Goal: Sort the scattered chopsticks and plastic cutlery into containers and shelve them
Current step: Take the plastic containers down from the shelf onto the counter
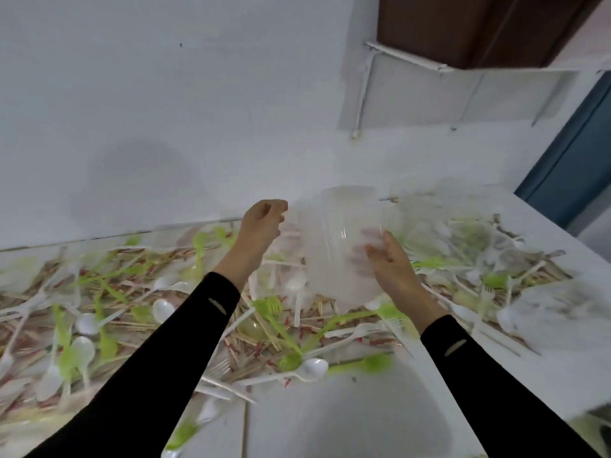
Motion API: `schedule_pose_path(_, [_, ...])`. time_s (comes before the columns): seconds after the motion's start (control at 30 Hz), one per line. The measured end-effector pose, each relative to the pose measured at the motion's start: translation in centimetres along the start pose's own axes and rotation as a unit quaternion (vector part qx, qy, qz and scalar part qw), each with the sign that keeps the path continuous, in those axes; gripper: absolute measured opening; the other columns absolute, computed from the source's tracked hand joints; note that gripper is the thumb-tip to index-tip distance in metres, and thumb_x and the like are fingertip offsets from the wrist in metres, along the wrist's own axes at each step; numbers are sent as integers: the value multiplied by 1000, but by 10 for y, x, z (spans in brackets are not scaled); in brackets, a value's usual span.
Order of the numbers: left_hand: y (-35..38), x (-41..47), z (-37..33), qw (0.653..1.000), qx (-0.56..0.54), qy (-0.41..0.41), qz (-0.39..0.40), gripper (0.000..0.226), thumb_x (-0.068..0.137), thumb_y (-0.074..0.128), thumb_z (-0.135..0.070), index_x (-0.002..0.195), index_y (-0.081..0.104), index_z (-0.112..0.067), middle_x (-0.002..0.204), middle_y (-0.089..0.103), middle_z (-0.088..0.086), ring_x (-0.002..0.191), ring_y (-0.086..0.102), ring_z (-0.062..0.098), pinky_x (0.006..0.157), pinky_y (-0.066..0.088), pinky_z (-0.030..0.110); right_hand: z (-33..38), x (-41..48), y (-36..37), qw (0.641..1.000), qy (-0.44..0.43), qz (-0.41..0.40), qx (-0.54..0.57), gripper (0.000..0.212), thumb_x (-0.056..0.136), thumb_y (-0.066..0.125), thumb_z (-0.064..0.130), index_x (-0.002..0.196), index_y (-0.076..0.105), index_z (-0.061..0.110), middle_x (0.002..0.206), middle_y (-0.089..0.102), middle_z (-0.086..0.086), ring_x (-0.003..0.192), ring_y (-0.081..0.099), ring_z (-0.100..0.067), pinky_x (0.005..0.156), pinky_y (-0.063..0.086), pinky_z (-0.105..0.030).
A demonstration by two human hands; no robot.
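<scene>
A clear plastic container (340, 239), blurred by motion, is held tilted above the table between both hands. My left hand (261, 226) grips its left side with curled fingers, and my right hand (390, 259) holds its right side, fingers showing through the plastic. Below them the white table (347, 408) is strewn with wooden chopsticks (251, 345), white plastic spoons (307, 370), white forks and green cutlery (274, 312). I cannot tell whether the container holds anything.
More clear containers (446, 209) stand blurred at the back right, and another (555, 315) at the right edge. A white wall rises behind the table. A blue door (575, 153) is at far right, and a brown cabinet (479, 28) hangs above.
</scene>
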State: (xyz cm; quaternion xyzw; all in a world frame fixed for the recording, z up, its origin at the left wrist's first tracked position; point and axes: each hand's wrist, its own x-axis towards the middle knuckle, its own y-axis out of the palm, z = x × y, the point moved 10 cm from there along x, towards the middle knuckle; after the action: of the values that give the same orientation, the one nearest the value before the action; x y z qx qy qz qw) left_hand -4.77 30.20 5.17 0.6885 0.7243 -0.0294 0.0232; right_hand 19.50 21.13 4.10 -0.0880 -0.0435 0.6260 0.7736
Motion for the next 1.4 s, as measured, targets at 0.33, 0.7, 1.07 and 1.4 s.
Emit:
schedule_pose_path(0.33, [35, 72, 76, 917, 397, -40, 18, 90, 81, 73, -52, 151, 27, -19, 162, 4, 14, 149, 7, 32, 118, 12, 50, -55, -17, -127, 992, 67, -94, 53, 23, 102, 46, 9, 119, 57, 22, 111, 68, -11, 96, 70, -27, 85, 57, -47])
schedule_pose_path(0.7, [45, 97, 60, 867, 497, 29, -10, 111, 65, 80, -65, 145, 28, -7, 137, 39, 29, 130, 34, 42, 111, 23, 48, -61, -34, -166, 976, 88, -177, 93, 17, 101, 53, 23, 98, 66, 13, 77, 70, 7, 62, 67, -5, 49, 49, -15])
schedule_pose_path(1.07, [209, -34, 23, 931, -6, -96, 353, 111, 58, 76, -76, 147, 27, -33, 138, 52, 7, 109, 64, 34, 97, 50, 57, -69, -9, -156, 943, 101, -174, 265, 40, 98, 58, 38, 132, 59, 17, 125, 67, -2, 115, 64, -21, 96, 52, -43])
schedule_pose_path(1.4, [362, -117, 21, 879, 40, -132, 455, 78, 78, 37, -83, 136, 50, -31, 128, 63, -2, 110, 65, 24, 93, 55, 46, -86, -37, -276, 941, 85, -207, 254, 25, 96, 62, 16, 121, 62, 11, 101, 74, 0, 89, 72, -16, 73, 58, -33])
